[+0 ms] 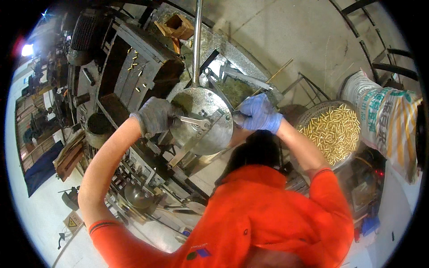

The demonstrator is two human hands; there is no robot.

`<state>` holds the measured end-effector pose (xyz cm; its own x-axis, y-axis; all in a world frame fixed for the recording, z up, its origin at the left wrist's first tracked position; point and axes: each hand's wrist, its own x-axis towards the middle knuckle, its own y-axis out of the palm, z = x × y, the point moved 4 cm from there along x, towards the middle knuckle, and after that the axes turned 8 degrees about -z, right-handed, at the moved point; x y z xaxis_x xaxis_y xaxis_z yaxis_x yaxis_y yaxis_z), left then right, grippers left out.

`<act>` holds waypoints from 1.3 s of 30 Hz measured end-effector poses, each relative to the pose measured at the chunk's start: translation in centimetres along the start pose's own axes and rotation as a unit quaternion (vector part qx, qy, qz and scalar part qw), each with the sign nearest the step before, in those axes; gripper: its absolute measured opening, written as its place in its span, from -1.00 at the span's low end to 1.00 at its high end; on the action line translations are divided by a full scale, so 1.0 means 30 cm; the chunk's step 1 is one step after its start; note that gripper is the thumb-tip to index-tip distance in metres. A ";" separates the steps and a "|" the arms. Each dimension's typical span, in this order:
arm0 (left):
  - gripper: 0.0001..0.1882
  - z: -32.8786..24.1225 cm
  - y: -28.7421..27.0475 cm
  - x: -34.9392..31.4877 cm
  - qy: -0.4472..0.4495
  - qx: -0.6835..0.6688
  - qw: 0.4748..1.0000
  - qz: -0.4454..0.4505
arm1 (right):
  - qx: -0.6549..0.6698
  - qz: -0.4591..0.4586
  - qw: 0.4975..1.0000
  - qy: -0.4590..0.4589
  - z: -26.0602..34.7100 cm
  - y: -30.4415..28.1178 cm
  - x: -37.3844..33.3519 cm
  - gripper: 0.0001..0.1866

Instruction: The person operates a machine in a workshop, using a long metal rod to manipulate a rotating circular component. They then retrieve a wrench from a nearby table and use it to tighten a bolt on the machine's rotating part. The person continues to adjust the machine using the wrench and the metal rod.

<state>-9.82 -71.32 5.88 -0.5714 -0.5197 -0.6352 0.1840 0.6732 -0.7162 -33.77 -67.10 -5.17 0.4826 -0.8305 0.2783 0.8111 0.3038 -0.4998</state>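
Observation:
A round metal plate (pixel 210 142) with several holes and bolts lies in front of me, at the foot of a long steel rod. My left hand (pixel 154 117), in a grey glove, is closed around the handle of an open-end wrench (pixel 190 119). The wrench's jaw rests at a bolt near the plate's middle. At the plate's right edge is my right hand (pixel 259 112), in a blue glove. Its fingers are curled closed, around a dark piece that I cannot make out.
A round basket (pixel 333 131) full of small brass-coloured pieces stands at the right, beside a white woven sack (pixel 384 116). The upright steel rod (pixel 197 44) rises behind the plate. Machine parts and an electric motor (pixel 90 31) crowd the left. A wooden box (pixel 176 27) sits at the back.

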 end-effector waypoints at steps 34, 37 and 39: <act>-0.79 -0.320 -0.152 0.468 0.201 0.361 0.846 0.338 | -0.053 -0.049 0.997 -0.022 -0.032 0.036 -0.016 -0.48; -0.82 -0.359 -0.142 0.477 0.209 0.373 0.842 0.330 | -0.048 -0.008 0.999 0.008 -0.032 0.051 -0.019 -0.43; -0.69 -0.392 -0.141 0.486 0.203 0.363 0.849 0.325 | -0.048 -0.024 0.998 -0.013 -0.009 0.028 -0.008 -0.43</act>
<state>-28.33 -75.56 3.06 -0.3614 0.1605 -0.9185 0.9268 0.1700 -0.3349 -33.31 -66.77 -5.88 0.4528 -0.8302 0.3253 0.7988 0.2157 -0.5615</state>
